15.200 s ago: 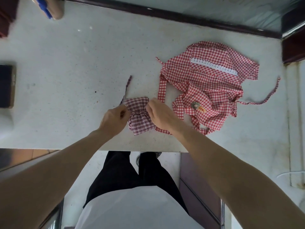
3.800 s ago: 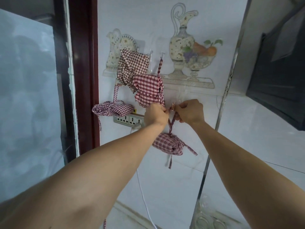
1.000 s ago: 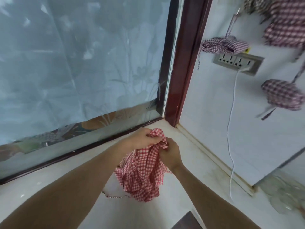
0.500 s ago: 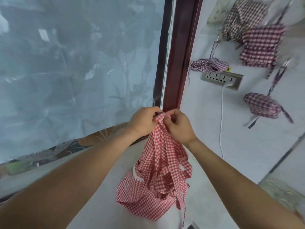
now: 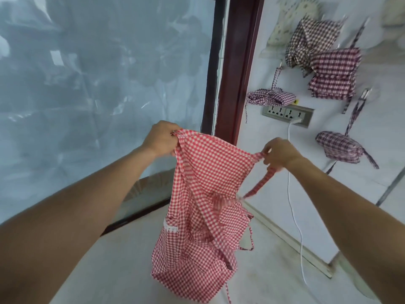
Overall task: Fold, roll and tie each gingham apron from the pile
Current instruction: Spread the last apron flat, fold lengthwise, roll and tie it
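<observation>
— Two hands raise a red gingham apron (image 5: 203, 207) at the centre of the frame, above the pale counter (image 5: 114, 260). How are we gripping it?

— Our left hand (image 5: 161, 139) pinches the apron's upper left corner, fingers curled round the cloth. Our right hand (image 5: 279, 151) pinches the upper right corner where a strap (image 5: 259, 183) begins; that strap droops below the hand.

— And the cloth itself?

— It hangs spread between our hands, partly folded on itself, a strip of white lace trim (image 5: 171, 227) showing at its left edge. Whether its lower hem touches the counter we cannot tell.

— What fills the right of the frame?

— On the white wall, four darker gingham bundles: two (image 5: 311, 38) (image 5: 333, 73) overlapping at the upper right, one rolled (image 5: 270, 97) just above a socket strip (image 5: 287, 113), another (image 5: 339, 147) hanging by its tie lower right. A white cable (image 5: 292, 194) runs down from the socket. Frosted glass (image 5: 98, 73) takes the upper left, beside a dark red frame (image 5: 236, 62).
</observation>
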Available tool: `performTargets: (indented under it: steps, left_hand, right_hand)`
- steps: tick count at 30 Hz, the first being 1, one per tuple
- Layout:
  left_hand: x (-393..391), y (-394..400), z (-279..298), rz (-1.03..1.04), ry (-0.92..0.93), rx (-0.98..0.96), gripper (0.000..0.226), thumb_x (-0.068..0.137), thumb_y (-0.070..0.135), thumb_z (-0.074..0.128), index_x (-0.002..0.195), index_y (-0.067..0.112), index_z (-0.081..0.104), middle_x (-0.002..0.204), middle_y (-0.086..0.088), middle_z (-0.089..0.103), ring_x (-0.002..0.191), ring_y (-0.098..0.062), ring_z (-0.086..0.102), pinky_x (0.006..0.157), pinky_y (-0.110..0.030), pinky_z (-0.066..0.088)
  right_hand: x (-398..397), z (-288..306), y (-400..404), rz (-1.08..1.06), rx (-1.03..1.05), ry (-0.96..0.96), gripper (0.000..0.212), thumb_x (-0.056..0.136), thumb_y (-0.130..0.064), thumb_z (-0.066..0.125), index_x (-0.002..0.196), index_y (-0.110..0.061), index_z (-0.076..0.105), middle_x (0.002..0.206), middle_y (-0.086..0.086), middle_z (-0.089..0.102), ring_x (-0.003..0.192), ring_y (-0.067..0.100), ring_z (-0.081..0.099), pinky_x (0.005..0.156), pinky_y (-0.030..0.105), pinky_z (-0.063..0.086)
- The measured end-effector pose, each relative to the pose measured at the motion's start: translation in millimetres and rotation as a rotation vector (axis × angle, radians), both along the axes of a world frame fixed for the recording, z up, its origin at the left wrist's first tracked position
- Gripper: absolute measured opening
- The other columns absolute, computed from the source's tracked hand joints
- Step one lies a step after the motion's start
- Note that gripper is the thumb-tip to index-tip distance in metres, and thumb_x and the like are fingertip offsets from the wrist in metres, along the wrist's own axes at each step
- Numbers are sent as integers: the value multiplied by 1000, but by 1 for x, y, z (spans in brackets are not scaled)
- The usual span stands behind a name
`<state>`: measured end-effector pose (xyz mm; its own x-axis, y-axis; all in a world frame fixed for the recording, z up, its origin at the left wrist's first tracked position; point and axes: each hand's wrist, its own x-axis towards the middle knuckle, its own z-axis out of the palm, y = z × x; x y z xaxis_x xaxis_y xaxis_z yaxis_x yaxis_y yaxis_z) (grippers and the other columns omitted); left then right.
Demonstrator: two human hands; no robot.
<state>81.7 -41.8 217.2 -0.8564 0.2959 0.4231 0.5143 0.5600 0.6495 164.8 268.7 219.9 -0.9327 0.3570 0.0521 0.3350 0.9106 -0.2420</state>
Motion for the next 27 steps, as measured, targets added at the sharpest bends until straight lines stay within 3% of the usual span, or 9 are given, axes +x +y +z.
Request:
performTargets:
  steps: [2, 5, 7, 12, 14, 16, 20, 24, 27]
  left_hand:
    - [-5, -7, 8, 43, -95, -70, 21, 85, 3, 55, 79, 11, 73, 61, -5, 68, 45, -9, 64, 40, -17, 46]
    - [-12, -17, 28, 98, -187, -215, 18, 89, 19, 57, 81, 11, 72, 66, -13, 71, 51, -20, 67, 40, -19, 46]
    - [-19, -20, 42, 170, -230, -174, 22, 86, 25, 61, 75, 8, 71, 66, -14, 72, 54, -25, 70, 48, -25, 55]
    - [-34, -13, 84, 227, -335, 620, 25, 63, 19, 80, 78, 0, 73, 67, -13, 73, 63, -26, 74, 60, -39, 61]
    - [-25, 2, 105, 94, -394, 840, 18, 82, 17, 70, 89, 1, 70, 63, -8, 71, 53, -18, 70, 48, -29, 57]
    - [-16, 13, 123, -76, -529, 855, 32, 96, 33, 52, 96, 5, 68, 70, -8, 72, 60, -17, 69, 56, -29, 57]
    - [-5, 11, 131, -342, -841, 811, 62, 95, 49, 37, 96, -6, 65, 97, -25, 69, 93, -41, 65, 83, -52, 56]
    - [-2, 14, 112, -302, -860, 420, 39, 99, 25, 38, 82, 2, 65, 75, -14, 65, 59, -21, 62, 42, -22, 49]
    - [5, 17, 100, -175, -844, 314, 27, 99, 12, 37, 88, -2, 58, 56, -7, 64, 39, -12, 57, 34, -18, 43]
  right_hand:
    - [1, 26, 6, -43, -245, -40, 21, 98, -16, 59, 116, -6, 66, 102, 10, 74, 88, 26, 71, 72, 33, 62]
    - [6, 64, 9, -60, -1033, 51, 26, 106, -8, 35, 110, 1, 59, 91, 18, 72, 83, 31, 69, 77, 45, 62]
    - [7, 83, 9, -51, -1179, 92, 31, 104, -8, 28, 101, -4, 58, 85, 14, 74, 87, 30, 71, 86, 49, 57]
    - [-7, 123, -11, 15, -1340, 285, 50, 104, -20, 16, 115, 2, 60, 115, 25, 70, 105, 40, 69, 83, 49, 57]
    - [-13, 140, -19, 48, -1464, 406, 51, 106, -30, 18, 121, 1, 56, 123, 25, 65, 108, 43, 66, 85, 56, 57]
    - [-13, 157, -27, 93, -1571, 426, 44, 107, -31, 23, 119, 1, 51, 125, 22, 61, 111, 39, 62, 90, 59, 53]
    - [-7, 172, -39, 124, -1208, 279, 20, 104, -11, 35, 98, -3, 52, 100, 15, 60, 87, 24, 61, 73, 42, 55]
    - [5, 169, -42, 55, -462, -209, 11, 97, 2, 53, 106, 4, 60, 69, 15, 68, 48, 16, 62, 42, 22, 46]
    - [7, 160, -46, 198, -557, -334, 10, 98, -1, 55, 102, 5, 62, 66, 10, 69, 52, 11, 64, 49, 19, 51]
